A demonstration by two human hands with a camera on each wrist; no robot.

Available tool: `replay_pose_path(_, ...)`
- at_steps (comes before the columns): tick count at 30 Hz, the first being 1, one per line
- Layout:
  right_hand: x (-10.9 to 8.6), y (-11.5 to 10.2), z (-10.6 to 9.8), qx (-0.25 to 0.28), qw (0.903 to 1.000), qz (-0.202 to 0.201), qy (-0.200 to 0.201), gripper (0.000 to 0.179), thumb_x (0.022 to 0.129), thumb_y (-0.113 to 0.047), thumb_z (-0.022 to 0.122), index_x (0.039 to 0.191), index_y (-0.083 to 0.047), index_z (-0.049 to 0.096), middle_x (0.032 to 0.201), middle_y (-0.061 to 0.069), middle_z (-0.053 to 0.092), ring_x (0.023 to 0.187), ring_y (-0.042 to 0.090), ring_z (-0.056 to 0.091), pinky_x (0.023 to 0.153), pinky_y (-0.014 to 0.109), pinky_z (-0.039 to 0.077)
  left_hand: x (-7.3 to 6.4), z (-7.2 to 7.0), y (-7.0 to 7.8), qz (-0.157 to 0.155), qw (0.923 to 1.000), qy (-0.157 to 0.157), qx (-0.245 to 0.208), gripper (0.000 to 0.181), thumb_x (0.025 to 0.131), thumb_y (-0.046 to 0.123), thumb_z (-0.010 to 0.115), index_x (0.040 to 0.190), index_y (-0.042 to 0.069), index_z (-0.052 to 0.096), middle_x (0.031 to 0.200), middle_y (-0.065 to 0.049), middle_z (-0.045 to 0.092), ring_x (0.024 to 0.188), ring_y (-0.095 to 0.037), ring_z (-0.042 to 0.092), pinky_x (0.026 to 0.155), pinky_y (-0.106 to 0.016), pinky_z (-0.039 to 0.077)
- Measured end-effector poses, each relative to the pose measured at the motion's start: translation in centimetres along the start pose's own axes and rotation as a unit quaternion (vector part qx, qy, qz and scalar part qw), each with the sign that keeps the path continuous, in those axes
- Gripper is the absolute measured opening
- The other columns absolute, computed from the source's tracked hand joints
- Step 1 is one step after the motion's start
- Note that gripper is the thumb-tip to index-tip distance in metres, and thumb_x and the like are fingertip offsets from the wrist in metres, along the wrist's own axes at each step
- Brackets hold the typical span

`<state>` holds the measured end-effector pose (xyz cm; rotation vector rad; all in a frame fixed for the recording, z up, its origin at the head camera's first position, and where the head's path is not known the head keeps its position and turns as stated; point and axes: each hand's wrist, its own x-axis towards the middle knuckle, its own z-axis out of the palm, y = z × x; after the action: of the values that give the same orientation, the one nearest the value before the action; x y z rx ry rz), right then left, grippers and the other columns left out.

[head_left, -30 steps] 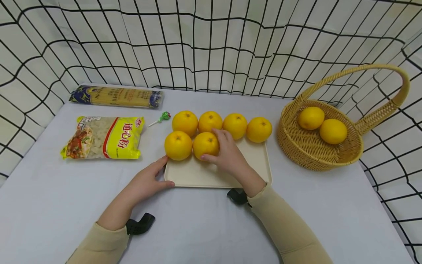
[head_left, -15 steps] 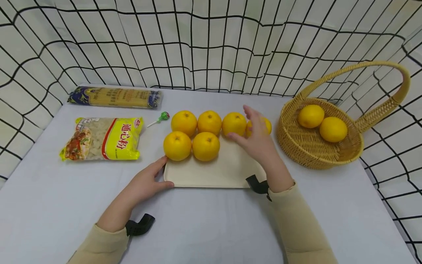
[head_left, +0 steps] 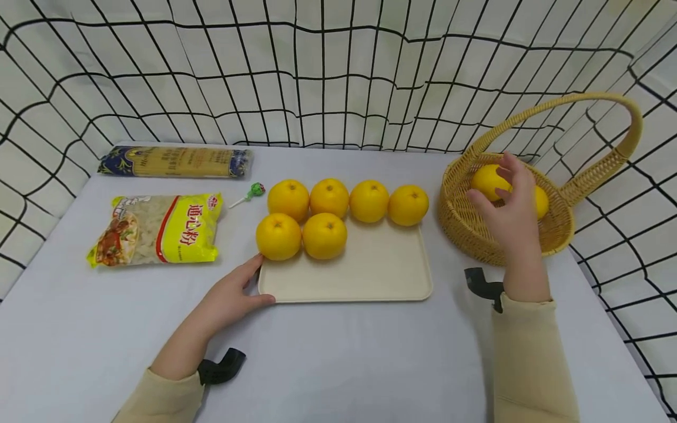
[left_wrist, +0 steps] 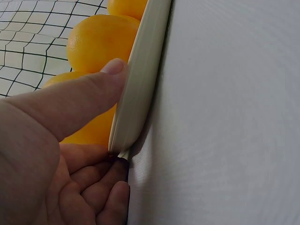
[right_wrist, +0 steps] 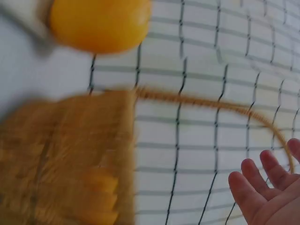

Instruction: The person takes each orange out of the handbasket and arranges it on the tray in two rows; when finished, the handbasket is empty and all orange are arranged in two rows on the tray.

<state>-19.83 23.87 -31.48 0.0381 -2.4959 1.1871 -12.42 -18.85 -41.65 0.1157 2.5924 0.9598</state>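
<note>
A cream tray (head_left: 386, 267) bears several oranges (head_left: 325, 236), set in a back row and a shorter front row at the left. My left hand (head_left: 227, 301) holds the tray's front left corner; in the left wrist view its thumb (left_wrist: 89, 101) lies on the rim and the other fingers are curled by the corner. Over the wicker basket (head_left: 465, 232) hovers my right hand (head_left: 515, 214), fingers spread and holding nothing. Two oranges lie in the basket, the left one (head_left: 486, 179) partly behind the fingers, the other mostly hidden by the hand.
Left of the tray lie a yellow bag of pasta (head_left: 158, 229), a long spaghetti packet (head_left: 177, 161) and a green lollipop (head_left: 256, 190). The basket's tall handle (head_left: 576, 101) arches over its back and right. Black-gridded white sheeting (head_left: 338, 70) surrounds the table.
My right hand has left the front-row orange, moved right past the back row and come over the basket. The left hand stays at the tray corner. The oranges have not moved.
</note>
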Motion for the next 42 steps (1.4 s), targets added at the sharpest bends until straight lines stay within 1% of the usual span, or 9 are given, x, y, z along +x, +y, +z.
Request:
replay_pose_path(5,0.7,3.1,-1.9,-0.056,0.9976,0.040,-0.004,0.074,0.084,-0.038,0.061,0.144,-0.028,0.019,0.145,0.004,0.027,0.131,0.021,0.030,0.105,0.044,0.033,-0.3,0.0,0.0,0.005,1.0000,0.001,-0.004,0.093,0.076,0.045,0.068,0.145,0.008,0.018,0.149,-0.017,0.023,0.134,-0.039,0.025,0.107,-0.055,0.024)
replay_pose_path(9,1.2,5.3,-3.3,-0.079,0.9956,0.046,-0.020,0.076,0.084,-0.035,0.060,0.145,-0.024,0.016,0.148,0.006,0.020,0.134,0.025,0.024,0.107,0.048,0.030,-0.2,0.1,0.0,0.009,0.9999,0.002,-0.007,0.092,0.076,0.043,0.068,0.145,0.008,0.018,0.149,-0.017,0.023,0.134,-0.039,0.026,0.107,-0.055,0.024)
replay_pose_path(14,2.0,7.5,-4.9,-0.110,0.9915,0.052,-0.046,0.081,0.084,-0.039,0.059,0.147,-0.022,0.010,0.150,0.011,0.010,0.134,0.032,0.020,0.107,0.053,0.026,0.1,0.4,0.2,0.012,0.9999,0.003,-0.008,0.091,0.076,0.043,0.068,0.146,0.010,0.018,0.149,-0.016,0.023,0.134,-0.038,0.026,0.107,-0.055,0.025)
replay_pose_path(16,2.1,8.0,-5.2,-0.126,0.9886,0.060,-0.055,0.082,0.084,-0.042,0.058,0.147,-0.022,0.009,0.150,0.012,0.008,0.134,0.035,0.020,0.107,0.055,0.025,0.2,0.4,0.3,0.013,0.9999,0.003,-0.009,0.091,0.077,0.041,0.069,0.146,0.010,0.019,0.149,-0.016,0.024,0.134,-0.038,0.027,0.107,-0.054,0.025)
replay_pose_path(23,2.5,9.5,-5.8,-0.174,0.9788,0.071,-0.081,0.085,0.084,-0.048,0.056,0.147,-0.016,0.009,0.151,0.018,0.004,0.137,0.039,0.010,0.109,0.060,0.013,0.3,0.3,0.5,0.014,0.9999,0.004,-0.005,0.090,0.077,0.039,0.069,0.145,0.009,0.019,0.149,-0.017,0.024,0.133,-0.038,0.027,0.107,-0.054,0.026)
replay_pose_path(27,3.0,10.5,-6.0,-0.197,0.9725,0.070,-0.102,0.083,0.084,-0.050,0.055,0.147,-0.017,0.011,0.152,0.018,0.005,0.137,0.041,0.006,0.106,0.064,0.013,0.1,0.2,0.4,0.008,1.0000,0.004,-0.001,0.090,0.077,0.041,0.069,0.146,0.010,0.019,0.149,-0.016,0.024,0.134,-0.038,0.027,0.107,-0.055,0.025)
replay_pose_path(33,3.6,11.7,-6.0,-0.217,0.9655,0.065,-0.129,0.082,0.085,-0.049,0.054,0.147,-0.015,0.014,0.152,0.019,0.006,0.136,0.045,0.006,0.103,0.067,0.013,-0.1,-0.1,0.2,0.005,1.0000,0.003,-0.001,0.092,0.076,0.044,0.068,0.146,0.011,0.018,0.149,-0.017,0.024,0.134,-0.039,0.026,0.107,-0.055,0.025)
replay_pose_path(39,4.3,12.7,-5.7,-0.231,0.9579,0.059,-0.160,0.088,0.084,-0.049,0.057,0.147,-0.012,0.007,0.152,0.020,-0.001,0.136,0.048,0.003,0.103,0.068,0.009,-0.3,-0.2,0.3,-0.002,1.0000,0.001,-0.005,0.093,0.076,0.045,0.068,0.146,0.010,0.017,0.149,-0.017,0.022,0.134,-0.039,0.025,0.107,-0.055,0.025)
replay_pose_path(42,4.5,13.0,-5.7,-0.232,0.9539,0.064,-0.180,0.094,0.082,-0.051,0.057,0.147,-0.011,0.002,0.152,0.020,-0.006,0.135,0.048,0.001,0.103,0.068,0.007,-0.4,-0.3,0.5,-0.002,1.0000,0.000,-0.007,0.093,0.076,0.044,0.068,0.146,0.010,0.018,0.149,-0.017,0.022,0.134,-0.039,0.025,0.107,-0.056,0.024)
